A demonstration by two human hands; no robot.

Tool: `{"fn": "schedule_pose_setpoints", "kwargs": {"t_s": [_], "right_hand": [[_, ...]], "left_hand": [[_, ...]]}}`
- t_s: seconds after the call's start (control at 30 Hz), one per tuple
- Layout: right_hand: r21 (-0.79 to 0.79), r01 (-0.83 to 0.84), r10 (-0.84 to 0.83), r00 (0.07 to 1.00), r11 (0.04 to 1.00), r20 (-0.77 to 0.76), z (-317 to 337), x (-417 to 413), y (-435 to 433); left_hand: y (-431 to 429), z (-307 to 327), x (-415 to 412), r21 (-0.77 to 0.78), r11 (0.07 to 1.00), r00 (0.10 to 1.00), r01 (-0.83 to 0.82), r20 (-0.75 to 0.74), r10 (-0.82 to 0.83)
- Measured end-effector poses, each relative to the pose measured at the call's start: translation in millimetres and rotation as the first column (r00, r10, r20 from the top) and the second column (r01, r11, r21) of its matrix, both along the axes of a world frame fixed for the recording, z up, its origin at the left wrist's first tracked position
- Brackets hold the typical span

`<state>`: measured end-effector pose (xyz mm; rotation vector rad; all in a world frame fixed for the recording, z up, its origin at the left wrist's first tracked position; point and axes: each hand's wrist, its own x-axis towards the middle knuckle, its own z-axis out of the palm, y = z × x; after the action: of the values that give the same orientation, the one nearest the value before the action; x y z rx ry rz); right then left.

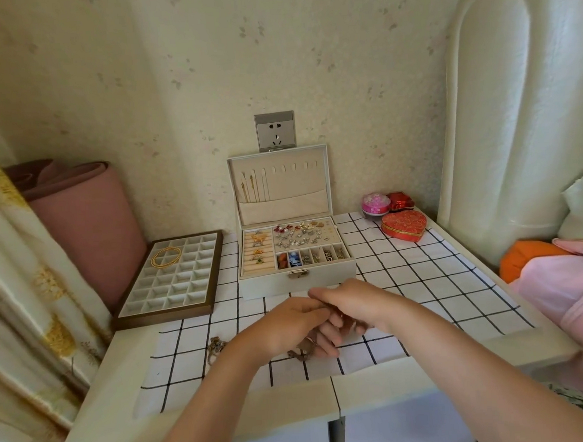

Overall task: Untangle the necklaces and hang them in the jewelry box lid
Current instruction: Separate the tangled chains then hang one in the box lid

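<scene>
Left hand point(289, 323) and right hand point(351, 302), just before the jewelry box point(270, 281), pinch the tangled necklaces point(303, 353); seemingly the untangling step, next free one chain

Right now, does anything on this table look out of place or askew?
Mildly: thin gold bangles lie across several cells of the brown-framed grid tray, and a small gold-toned ornament sits loose on the checked white cloth.

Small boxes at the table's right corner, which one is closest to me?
The flat red heart-shaped box. The round pink box and the shiny dark red box both stand behind it, farther from you.
</scene>
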<state>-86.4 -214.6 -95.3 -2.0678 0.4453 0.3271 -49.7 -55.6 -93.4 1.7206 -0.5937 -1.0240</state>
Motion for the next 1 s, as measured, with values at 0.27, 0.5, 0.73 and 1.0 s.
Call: {"fn": "schedule_pose_setpoints", "kwargs": {"t_s": [0.27, 0.5, 0.73, 1.0], "right_hand": [[0.260, -0.051, 0.008, 0.987, 0.964, 0.161, -10.3, 1.7, -8.9], [0.409, -0.116, 0.037, 0.980, 0.905, 0.196, 1.8, -1.3, -5.7], [0.291, -0.077, 0.009, 0.973, 0.954, 0.231, 7.3, -2.2, -11.8], [0.197, -0.102, 0.028, 0.937, 0.975, 0.349, 9.0, -3.2, -11.0]], "left_hand": [[13.1, -1.5, 18.8, 0.163, 0.956, 0.872, -0.243, 0.469, 0.141], [6.7, -6.0, 17.2, -0.130, 0.986, 0.908, -0.099, 0.395, 0.144], [7.4, -2.0, 18.6, -0.123, 0.977, 0.916, -0.172, 0.346, 0.204], [21.1, 16.4, 24.3, 0.016, 0.982, 0.932, -0.190, 0.319, 0.175]]}}
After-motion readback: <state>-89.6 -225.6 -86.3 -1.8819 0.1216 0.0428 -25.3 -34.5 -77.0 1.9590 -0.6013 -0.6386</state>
